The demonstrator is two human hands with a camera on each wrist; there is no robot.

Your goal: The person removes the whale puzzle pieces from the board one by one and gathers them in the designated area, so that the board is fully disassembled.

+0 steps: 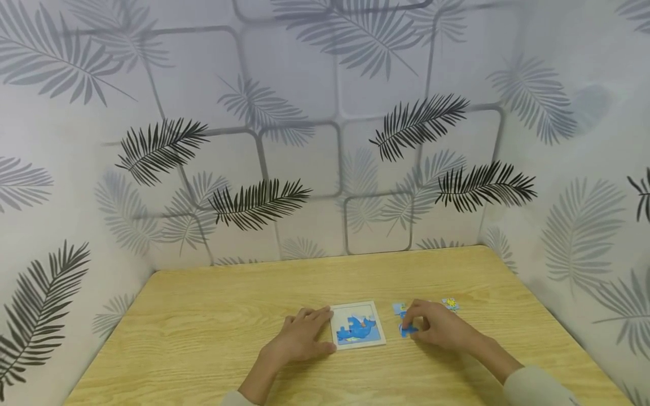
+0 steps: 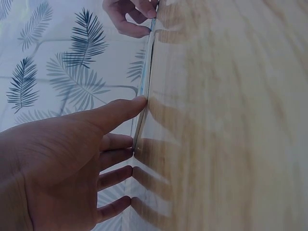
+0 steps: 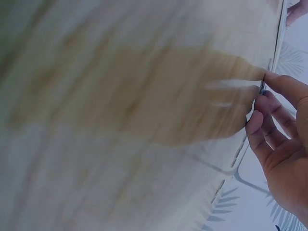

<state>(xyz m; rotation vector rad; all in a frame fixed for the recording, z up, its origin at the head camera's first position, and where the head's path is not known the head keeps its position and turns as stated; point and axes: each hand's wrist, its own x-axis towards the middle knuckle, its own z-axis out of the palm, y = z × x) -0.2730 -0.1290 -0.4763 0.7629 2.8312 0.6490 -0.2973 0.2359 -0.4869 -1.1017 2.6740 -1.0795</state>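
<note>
A square white puzzle tray [image 1: 383, 332] lies on the table, with a partly assembled picture of a blue animal [image 1: 358, 328] inside. My left hand [image 1: 303, 337] rests at the tray's left side, index fingertip by its upper left corner and thumb by its lower left. In the left wrist view the left hand [image 2: 62, 159] has fairly straight fingers, thumb against the tray's edge. To the tray's right, my right hand [image 1: 442, 326] pinches a blue puzzle piece [image 1: 406, 331] at the tabletop. Thumb and fingertips of the right hand [image 3: 284, 154] meet on the thin piece in the right wrist view.
Just behind the pinched piece lies another puzzle piece [image 1: 398, 308], partly hidden by the right hand. Farther right is a piece with a yellow flower or sun [image 1: 450, 304]. The wood-grain table [image 1: 228, 304] backs onto a leaf-patterned wall [image 1: 304, 158].
</note>
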